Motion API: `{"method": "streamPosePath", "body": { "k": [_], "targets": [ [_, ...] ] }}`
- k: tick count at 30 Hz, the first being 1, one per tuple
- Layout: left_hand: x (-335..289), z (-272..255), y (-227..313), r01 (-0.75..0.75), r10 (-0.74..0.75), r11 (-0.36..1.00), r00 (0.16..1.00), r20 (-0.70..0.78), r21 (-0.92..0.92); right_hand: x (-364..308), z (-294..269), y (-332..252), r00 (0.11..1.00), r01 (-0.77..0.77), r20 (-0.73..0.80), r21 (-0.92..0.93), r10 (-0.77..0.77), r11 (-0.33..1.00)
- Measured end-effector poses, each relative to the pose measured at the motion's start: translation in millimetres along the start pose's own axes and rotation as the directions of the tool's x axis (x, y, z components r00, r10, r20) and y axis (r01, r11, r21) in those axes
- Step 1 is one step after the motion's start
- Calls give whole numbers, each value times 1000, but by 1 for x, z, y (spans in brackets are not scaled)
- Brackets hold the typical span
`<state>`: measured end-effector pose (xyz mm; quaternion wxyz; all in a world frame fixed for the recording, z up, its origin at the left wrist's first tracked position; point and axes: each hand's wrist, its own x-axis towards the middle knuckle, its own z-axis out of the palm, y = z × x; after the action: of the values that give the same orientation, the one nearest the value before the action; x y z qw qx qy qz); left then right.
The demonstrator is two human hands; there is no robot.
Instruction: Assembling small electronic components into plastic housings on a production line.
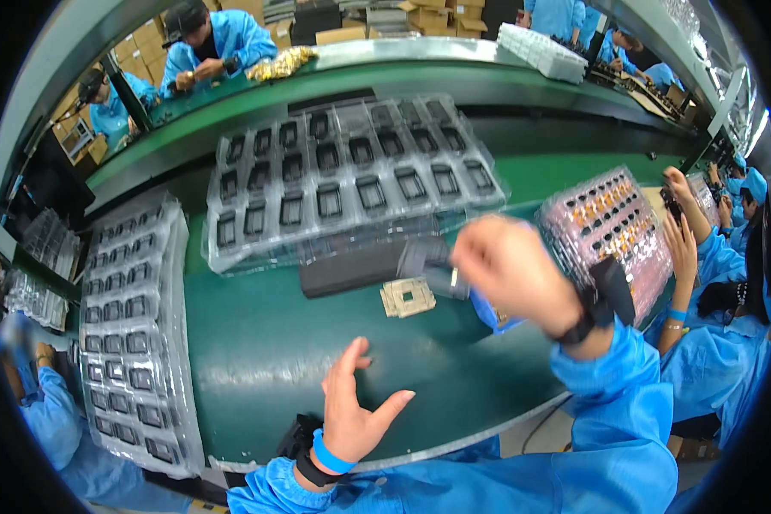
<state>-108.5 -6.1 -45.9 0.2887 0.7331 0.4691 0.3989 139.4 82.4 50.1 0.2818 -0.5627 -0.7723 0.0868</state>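
Note:
Over the green bench, my left hand (351, 415) is held with thumb and forefinger spread apart and nothing between them. My right hand (514, 274) is raised above a blue container (494, 315), its fingers curled and smeared by motion. Whether it holds anything small is unclear. Near it lie a flat tan plate with a square hole (409, 297), a long black block (351, 270) and a clear plastic piece (433, 261). Behind these, a large clear tray (351, 176) carries rows of black rectangular frames.
On the left stands another stack of clear trays (137, 334) with black frames. A pinkish tray (608, 227) with rows of small black and orange parts lies at the right, beside a co-worker's hands (681, 231). More people in blue sit across a raised ledge (385, 64).

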Motion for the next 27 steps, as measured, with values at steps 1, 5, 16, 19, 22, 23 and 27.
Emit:
{"method": "streamPosePath", "body": {
  "k": [1,5,16,19,22,23,27],
  "targets": [
    [-1,6,-9,41,-41,998,999,12,-52,26,-7,13,991,-34,-132,17,36,999],
    [-3,24,-19,162,-149,968,985,83,-193,119,-22,84,900,-350,-330,-159,284,923],
    [-9,28,-14,272,-253,910,962,102,-313,281,128,92,860,-406,-424,-233,284,884],
    [-12,28,-18,317,-288,887,948,133,-337,300,148,87,886,-419,-357,-340,296,842],
    [-11,26,-16,324,-291,882,946,145,-342,305,159,90,868,-467,-350,-331,353,820],
    [-11,26,-17,323,-287,883,946,152,-342,312,163,102,846,-488,-413,-350,337,799],
    [-7,24,-14,322,-284,885,946,159,-335,318,159,138,823,-547,-428,-422,373,723]
  ]
}}
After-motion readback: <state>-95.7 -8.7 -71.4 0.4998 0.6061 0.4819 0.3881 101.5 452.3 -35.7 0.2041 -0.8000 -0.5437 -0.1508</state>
